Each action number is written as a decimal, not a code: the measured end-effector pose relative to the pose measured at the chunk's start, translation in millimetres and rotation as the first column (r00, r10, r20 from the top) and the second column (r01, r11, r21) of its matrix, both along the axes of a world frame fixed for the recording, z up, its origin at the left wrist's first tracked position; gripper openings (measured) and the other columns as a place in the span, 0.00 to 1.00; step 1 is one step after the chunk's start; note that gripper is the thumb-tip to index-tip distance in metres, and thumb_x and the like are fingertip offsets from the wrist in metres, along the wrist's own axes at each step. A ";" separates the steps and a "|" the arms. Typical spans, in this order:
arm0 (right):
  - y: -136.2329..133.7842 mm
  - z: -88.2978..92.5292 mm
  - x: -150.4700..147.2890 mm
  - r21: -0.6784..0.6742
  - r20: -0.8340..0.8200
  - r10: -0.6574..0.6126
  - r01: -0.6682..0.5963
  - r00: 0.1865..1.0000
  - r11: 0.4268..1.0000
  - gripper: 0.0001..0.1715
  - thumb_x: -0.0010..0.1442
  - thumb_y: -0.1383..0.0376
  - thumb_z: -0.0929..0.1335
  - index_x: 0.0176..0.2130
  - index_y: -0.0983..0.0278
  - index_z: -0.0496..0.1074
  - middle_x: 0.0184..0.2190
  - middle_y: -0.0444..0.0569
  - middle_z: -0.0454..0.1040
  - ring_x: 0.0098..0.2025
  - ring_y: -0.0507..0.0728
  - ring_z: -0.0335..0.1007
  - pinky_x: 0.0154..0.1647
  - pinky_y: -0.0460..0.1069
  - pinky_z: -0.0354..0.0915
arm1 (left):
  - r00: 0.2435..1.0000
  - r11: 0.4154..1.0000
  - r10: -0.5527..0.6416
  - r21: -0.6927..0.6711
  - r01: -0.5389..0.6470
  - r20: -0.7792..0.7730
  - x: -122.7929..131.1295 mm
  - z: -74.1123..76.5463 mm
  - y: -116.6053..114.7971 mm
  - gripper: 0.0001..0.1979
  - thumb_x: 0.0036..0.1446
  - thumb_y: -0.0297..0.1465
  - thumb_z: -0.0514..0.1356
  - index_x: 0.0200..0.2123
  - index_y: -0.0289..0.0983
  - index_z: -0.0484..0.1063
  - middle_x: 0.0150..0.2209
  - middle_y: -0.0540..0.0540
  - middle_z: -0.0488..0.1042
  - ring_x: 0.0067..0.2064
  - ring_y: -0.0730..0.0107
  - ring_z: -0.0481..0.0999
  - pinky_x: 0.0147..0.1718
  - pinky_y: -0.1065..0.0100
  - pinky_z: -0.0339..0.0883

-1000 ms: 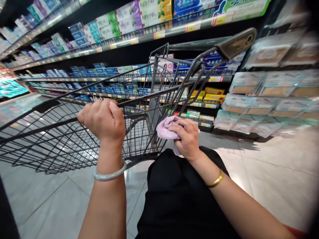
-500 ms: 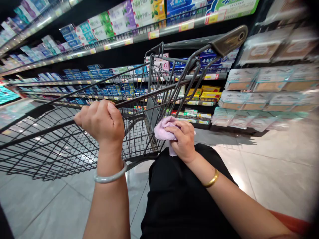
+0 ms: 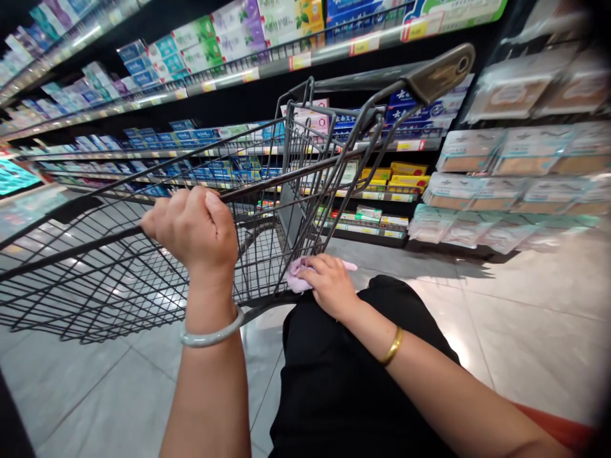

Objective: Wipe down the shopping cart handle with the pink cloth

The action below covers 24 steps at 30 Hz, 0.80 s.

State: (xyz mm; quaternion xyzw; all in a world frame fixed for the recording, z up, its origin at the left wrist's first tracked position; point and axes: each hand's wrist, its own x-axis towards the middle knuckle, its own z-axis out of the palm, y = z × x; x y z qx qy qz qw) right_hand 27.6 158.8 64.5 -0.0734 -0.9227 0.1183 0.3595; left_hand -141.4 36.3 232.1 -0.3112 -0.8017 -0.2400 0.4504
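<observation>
A dark wire shopping cart (image 3: 95, 280) stands tilted in front of me in a shop aisle. My left hand (image 3: 193, 229) is closed in a fist round the cart's top rim bar. My right hand (image 3: 329, 286) is closed on a small pink cloth (image 3: 296, 280) and presses it against the lower rear corner of the cart's basket. The cart's handle (image 3: 405, 79) rises at the upper right. A pale bangle is on my left wrist and a gold one on my right.
Shelves of boxed goods (image 3: 214, 44) run along the left and back. Bagged packets (image 3: 515, 184) hang on the right. Pale glossy floor tiles (image 3: 525, 318) lie to the right and below. My black clothing (image 3: 344, 381) fills the lower middle.
My right hand has moved down and left with the pink cloth, from the cart's rear upright to its lower corner. My left hand has kept its grip on the rim.
</observation>
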 end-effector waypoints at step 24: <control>6.1 -12.7 -13.6 0.024 0.123 0.040 -0.044 0.992 0.999 0.18 0.71 0.67 0.63 0.54 0.53 0.77 0.58 0.49 0.76 0.60 0.61 0.66 0.54 0.57 0.58 | 1.000 1.000 0.006 -0.029 -0.005 0.016 -13.8 1.8 -4.9 0.18 0.70 0.40 0.45 0.32 0.39 0.68 0.34 0.44 0.72 0.41 0.58 0.67 0.40 0.54 0.49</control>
